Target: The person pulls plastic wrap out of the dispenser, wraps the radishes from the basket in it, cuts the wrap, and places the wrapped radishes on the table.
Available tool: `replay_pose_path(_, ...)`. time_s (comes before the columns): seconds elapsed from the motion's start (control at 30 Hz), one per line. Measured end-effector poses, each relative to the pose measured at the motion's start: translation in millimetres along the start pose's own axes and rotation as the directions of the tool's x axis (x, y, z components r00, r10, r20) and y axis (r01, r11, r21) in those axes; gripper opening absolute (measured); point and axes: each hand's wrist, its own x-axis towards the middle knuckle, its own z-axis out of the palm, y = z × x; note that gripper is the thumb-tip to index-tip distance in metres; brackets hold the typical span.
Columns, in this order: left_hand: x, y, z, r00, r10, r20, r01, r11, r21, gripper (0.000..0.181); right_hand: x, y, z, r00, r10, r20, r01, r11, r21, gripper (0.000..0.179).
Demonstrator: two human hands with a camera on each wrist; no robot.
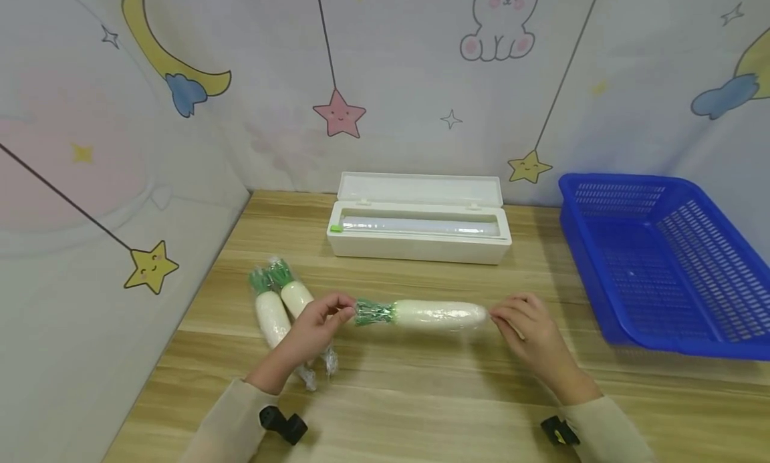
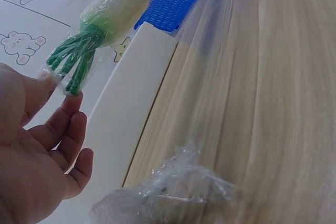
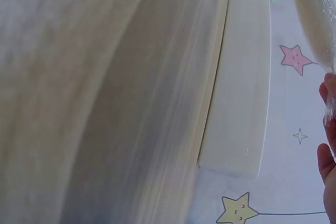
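A white radish wrapped in clear film lies crosswise between both hands, its cut green tops to the left. My left hand pinches the film at the leafy end between thumb and fingertips, the other fingers loosely bent in the left wrist view. At the tapered tip, my right hand pinches the gathered film; only part of that hand shows in the right wrist view. Two more wrapped radishes, one outer and one inner, lie at the left, partly behind my left forearm.
Behind the radish stands a white film box, lid raised, with a roll of film inside. A blue plastic basket sits at the right. A printed backdrop rises along the back and left of the wooden table.
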Motion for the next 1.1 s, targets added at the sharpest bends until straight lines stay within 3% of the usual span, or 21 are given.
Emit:
replay_pose_path(0.23, -0.2, -0.4, 0.0, 1.0, -0.017, 0.008, 0.017, 1.0, -0.001, 0.011, 0.7, 1, 0, 0.999, 0.034, -0.02, -0.033, 0.999, 0.034, 0.036)
replay_pose_path(0.43, 0.1, -1.5, 0.1, 0.999, -0.03, 0.026, 0.03, 1.0, 0.001, 0.011, -0.9, -3, -1, 0.991, 0.136, 0.0, -0.135, 0.983, 0.121, 0.034)
replay_pose_path(0.63, 5.3, -3.6, 2.4, 0.998, -0.01, 0.065, 0.005, 0.996, 0.085, 0.01, -5.6, -5, -5, 0.969, 0.233, 0.077, -0.243, 0.957, 0.162, 0.005)
replay_pose_path(0.77, 11.8, -2.8, 5.7, 0.995, -0.008, 0.103, -0.011, 0.984, 0.178, 0.007, -9.5, -6, -6, 0.942, 0.303, 0.147, -0.32, 0.94, 0.115, 0.025)
replay_pose_path(0.83, 15.2, -2.2, 7.8, 0.992, -0.031, 0.123, 0.002, 0.975, 0.224, 0.005, -12.2, -6, -6, 0.911, 0.358, 0.205, -0.382, 0.92, 0.089, 0.025)
replay_pose_path(0.9, 18.8, -2.7, 10.2, 0.988, -0.053, 0.146, 0.013, 0.965, 0.264, 0.004, -14.5, -5, -7, 0.861, 0.422, 0.285, -0.456, 0.887, 0.065, 0.02)
replay_pose_path(0.97, 22.0, -4.1, 12.7, 0.984, -0.063, 0.169, 0.011, 0.956, 0.292, 0.005, -15.6, -3, -8, 0.798, 0.478, 0.366, -0.527, 0.849, 0.041, 0.015)
replay_pose_path(1.1, 28.5, -7.5, 17.2, 0.972, -0.079, 0.22, 0.003, 0.945, 0.328, 0.007, -16.1, 4, -10, 0.65, 0.556, 0.518, -0.647, 0.762, -0.006, 0.009)
